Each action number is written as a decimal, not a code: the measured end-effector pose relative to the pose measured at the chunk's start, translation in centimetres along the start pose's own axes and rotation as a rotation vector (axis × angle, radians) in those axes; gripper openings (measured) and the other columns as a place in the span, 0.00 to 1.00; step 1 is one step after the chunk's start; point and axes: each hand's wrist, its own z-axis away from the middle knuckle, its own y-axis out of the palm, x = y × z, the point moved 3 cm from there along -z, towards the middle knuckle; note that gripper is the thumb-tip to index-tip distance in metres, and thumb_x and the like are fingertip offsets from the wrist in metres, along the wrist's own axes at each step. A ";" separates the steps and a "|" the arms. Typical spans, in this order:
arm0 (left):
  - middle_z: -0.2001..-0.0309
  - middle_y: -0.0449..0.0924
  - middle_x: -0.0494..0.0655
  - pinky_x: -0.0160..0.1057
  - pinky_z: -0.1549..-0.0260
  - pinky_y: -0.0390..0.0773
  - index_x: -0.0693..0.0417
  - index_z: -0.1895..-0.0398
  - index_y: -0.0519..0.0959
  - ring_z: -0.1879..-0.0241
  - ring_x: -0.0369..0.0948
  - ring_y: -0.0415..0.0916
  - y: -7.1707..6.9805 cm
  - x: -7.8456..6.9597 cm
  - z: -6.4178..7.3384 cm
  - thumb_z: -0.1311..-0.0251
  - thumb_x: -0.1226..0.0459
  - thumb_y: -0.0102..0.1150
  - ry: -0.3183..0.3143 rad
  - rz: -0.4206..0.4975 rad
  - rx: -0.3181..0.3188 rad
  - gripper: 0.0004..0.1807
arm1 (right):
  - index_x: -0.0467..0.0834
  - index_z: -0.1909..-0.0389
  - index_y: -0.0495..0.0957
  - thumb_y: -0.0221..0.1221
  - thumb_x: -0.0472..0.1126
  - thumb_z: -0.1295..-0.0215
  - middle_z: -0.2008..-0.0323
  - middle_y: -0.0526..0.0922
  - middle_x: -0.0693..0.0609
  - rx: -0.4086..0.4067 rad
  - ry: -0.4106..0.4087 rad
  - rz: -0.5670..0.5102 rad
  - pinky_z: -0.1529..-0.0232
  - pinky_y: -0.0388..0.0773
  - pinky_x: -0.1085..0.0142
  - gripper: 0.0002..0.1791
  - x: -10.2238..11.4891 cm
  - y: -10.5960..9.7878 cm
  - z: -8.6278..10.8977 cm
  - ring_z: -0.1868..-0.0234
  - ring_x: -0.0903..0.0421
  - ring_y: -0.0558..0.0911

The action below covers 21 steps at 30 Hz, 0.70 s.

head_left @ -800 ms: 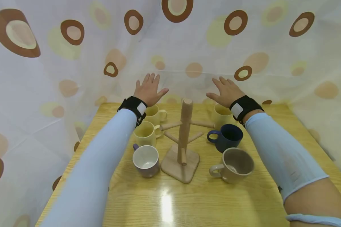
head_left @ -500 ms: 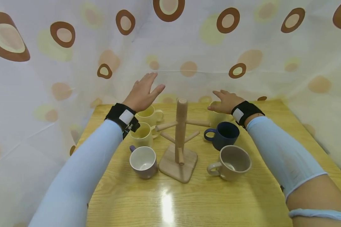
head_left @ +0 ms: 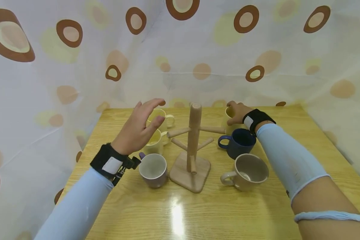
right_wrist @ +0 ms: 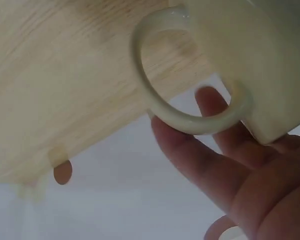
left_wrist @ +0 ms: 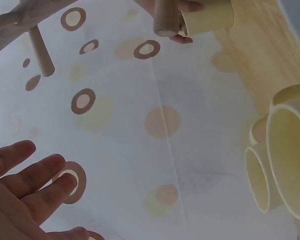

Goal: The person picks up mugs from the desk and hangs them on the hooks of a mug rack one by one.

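My left hand (head_left: 138,128) hovers at the left with its fingers spread and bent slightly. Beyond it stand two pale yellow mugs, the back one (head_left: 165,120) and the nearer one (head_left: 156,145) partly hidden by the hand. In the left wrist view its fingers (left_wrist: 35,175) hold nothing. At the back right my right hand (head_left: 239,113) grips a pale yellow mug (right_wrist: 275,65). The right wrist view shows two of its fingers (right_wrist: 195,155) at the mug's loop handle (right_wrist: 140,65). Part of this mug is hidden behind the hand.
Centrally on the wooden table (head_left: 138,213) stands a wooden mug tree (head_left: 194,143) with bare pegs. A lilac-handled mug (head_left: 153,171) is left of its base. A navy mug (head_left: 240,146) and a taupe mug (head_left: 249,175) sit right. Patterned fabric (head_left: 180,50) hangs behind.
My left hand has come back toward me and lower, above the left mugs. My right hand has lowered onto the back right yellow mug, its fingers curling round it.
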 end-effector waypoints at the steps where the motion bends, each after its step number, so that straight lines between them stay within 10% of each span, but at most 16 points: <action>1: 0.37 0.68 0.53 0.62 0.32 0.41 0.54 0.33 0.61 0.35 0.41 0.57 -0.1 0.0 0.6 0.32 0.40 0.32 0.000 0.003 -0.008 0.35 | 0.46 0.30 0.51 0.64 0.53 0.53 0.43 0.63 0.27 0.007 0.000 0.012 0.58 0.74 0.41 0.50 0.0 0.0 -0.3 0.55 0.36 0.72; 10: 0.37 0.69 0.52 0.58 0.32 0.51 0.52 0.34 0.64 0.37 0.42 0.60 -0.2 -1.6 4.7 0.32 0.43 0.38 0.032 0.067 -0.124 0.31 | 0.47 0.38 0.62 0.68 0.55 0.55 0.49 0.69 0.30 -0.095 -0.140 0.031 0.59 0.74 0.43 0.43 -0.3 -1.4 2.3 0.55 0.38 0.71; 21: 0.56 0.83 0.49 0.34 0.63 0.78 0.56 0.45 0.74 0.60 0.37 0.76 -0.5 -4.7 8.2 0.39 0.67 0.55 0.113 0.180 -0.205 0.18 | 0.42 0.42 0.67 0.74 0.39 0.61 0.46 0.66 0.38 -0.532 -0.399 -0.146 0.57 0.72 0.48 0.42 2.9 -7.1 15.4 0.49 0.46 0.64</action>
